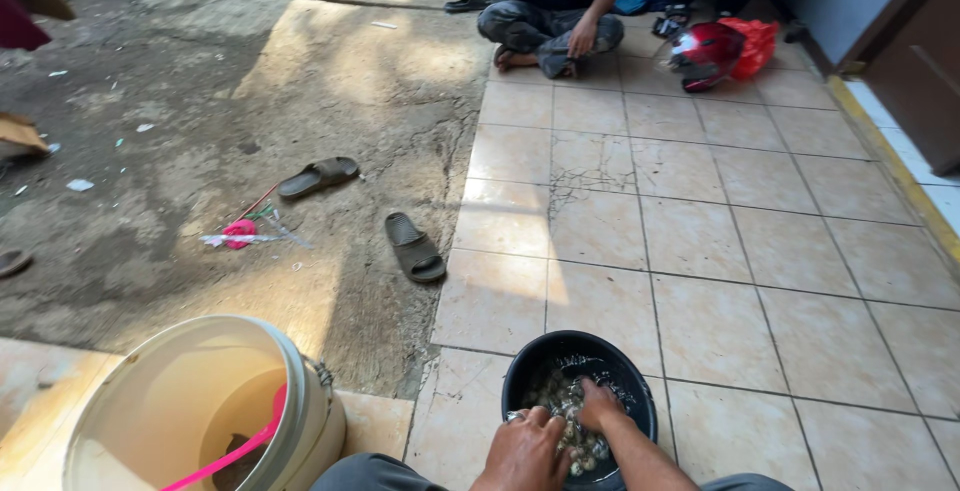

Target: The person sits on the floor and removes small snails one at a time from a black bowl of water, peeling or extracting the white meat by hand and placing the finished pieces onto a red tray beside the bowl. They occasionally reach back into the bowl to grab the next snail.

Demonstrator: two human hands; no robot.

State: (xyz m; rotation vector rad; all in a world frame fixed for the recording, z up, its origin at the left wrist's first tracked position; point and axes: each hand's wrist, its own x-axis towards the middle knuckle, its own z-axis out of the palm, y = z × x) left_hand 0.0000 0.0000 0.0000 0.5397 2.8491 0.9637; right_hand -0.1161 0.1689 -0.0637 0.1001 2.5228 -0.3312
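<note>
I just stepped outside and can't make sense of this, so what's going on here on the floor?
A person sitting on the tiled floor has both hands in a black basin holding small pale pieces in water. The left hand rests at the near rim, the right hand is down among the pieces. A cream bucket with a pink handle stands to the left. Two dark sandals lie on the concrete, and another person sits farther off beside a red helmet.
</note>
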